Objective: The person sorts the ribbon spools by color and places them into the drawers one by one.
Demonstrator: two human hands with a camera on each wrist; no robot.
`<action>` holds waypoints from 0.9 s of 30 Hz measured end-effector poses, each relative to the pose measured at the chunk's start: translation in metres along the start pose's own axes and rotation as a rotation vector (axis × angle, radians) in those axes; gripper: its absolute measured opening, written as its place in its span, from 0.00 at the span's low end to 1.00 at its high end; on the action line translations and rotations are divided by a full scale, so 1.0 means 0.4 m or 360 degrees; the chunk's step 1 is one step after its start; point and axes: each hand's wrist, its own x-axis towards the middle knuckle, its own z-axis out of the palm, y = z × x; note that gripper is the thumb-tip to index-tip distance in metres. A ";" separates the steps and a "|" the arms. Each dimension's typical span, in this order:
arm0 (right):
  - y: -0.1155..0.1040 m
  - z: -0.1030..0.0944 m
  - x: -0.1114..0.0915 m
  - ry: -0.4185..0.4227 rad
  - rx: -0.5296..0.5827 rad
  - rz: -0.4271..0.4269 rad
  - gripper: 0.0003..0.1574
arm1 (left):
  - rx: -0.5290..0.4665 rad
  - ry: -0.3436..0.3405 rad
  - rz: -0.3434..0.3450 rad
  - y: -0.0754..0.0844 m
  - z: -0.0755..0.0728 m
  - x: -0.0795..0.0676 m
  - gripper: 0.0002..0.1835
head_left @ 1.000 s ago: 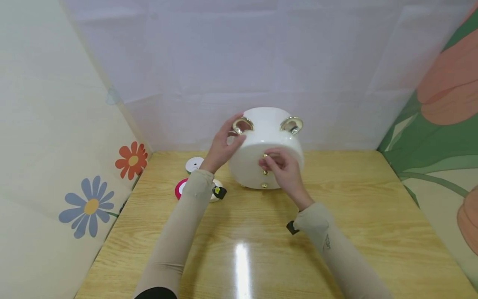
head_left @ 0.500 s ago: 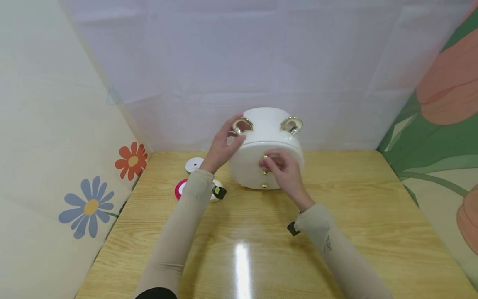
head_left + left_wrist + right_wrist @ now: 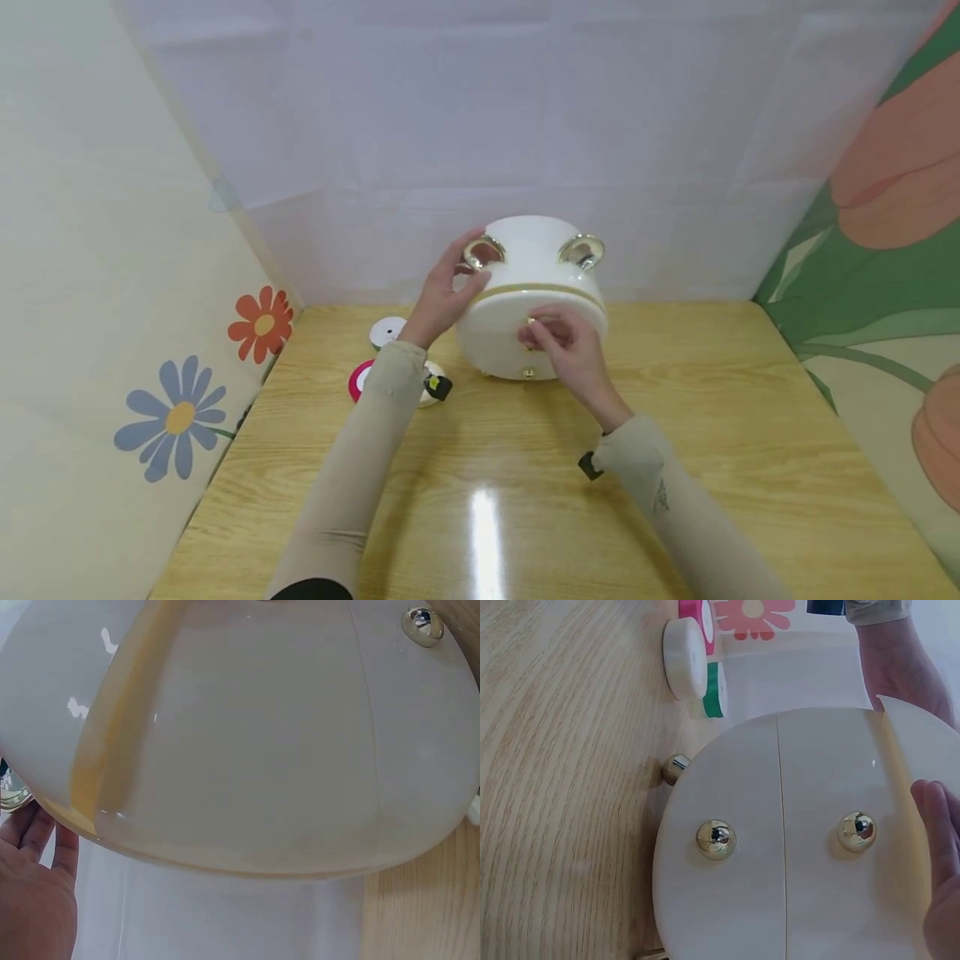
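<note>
A glossy white jewelry box [image 3: 536,250] with gold ring-shaped ears stands on small gold feet at the back of the table. Gold knobs run down its rounded front. My left hand [image 3: 442,296] holds its upper left side by the ear, thumb in front; in the left wrist view its fingers [image 3: 36,832] touch the box near the ear. My right hand [image 3: 566,337] pinches the top knob, mostly hidden by the fingers. The top drawer stands a little out, with a yellowish gap along it. Below, a middle knob [image 3: 856,831] and lower knob [image 3: 716,840] sit on shut fronts.
Ribbon rolls lie left of the box, partly behind my left forearm: a green one [image 3: 715,690], a white one [image 3: 684,660] and a pink one [image 3: 697,619]. A white sheet [image 3: 420,125] hangs close behind the wooden table [image 3: 712,417].
The top drawer has come out towards me, and a gold-coloured gap now shows along its upper edge. My right hand has moved slightly down with the knob. The left hand keeps its hold.
</note>
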 end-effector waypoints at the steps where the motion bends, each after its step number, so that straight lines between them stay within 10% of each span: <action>1: -0.002 -0.001 -0.002 -0.0001 0.0001 0.0001 0.14 | 0.0006 -0.0006 0.0000 0.010 -0.001 -0.002 0.34; 13: -0.018 -0.001 -0.035 -0.0027 -0.0029 0.0048 0.13 | -0.0003 -0.0027 0.0012 0.018 0.000 -0.008 0.34; 27: -0.045 0.000 -0.075 -0.0065 -0.0032 0.0080 0.12 | 0.0039 -0.0032 0.0032 -0.060 -0.003 0.005 0.35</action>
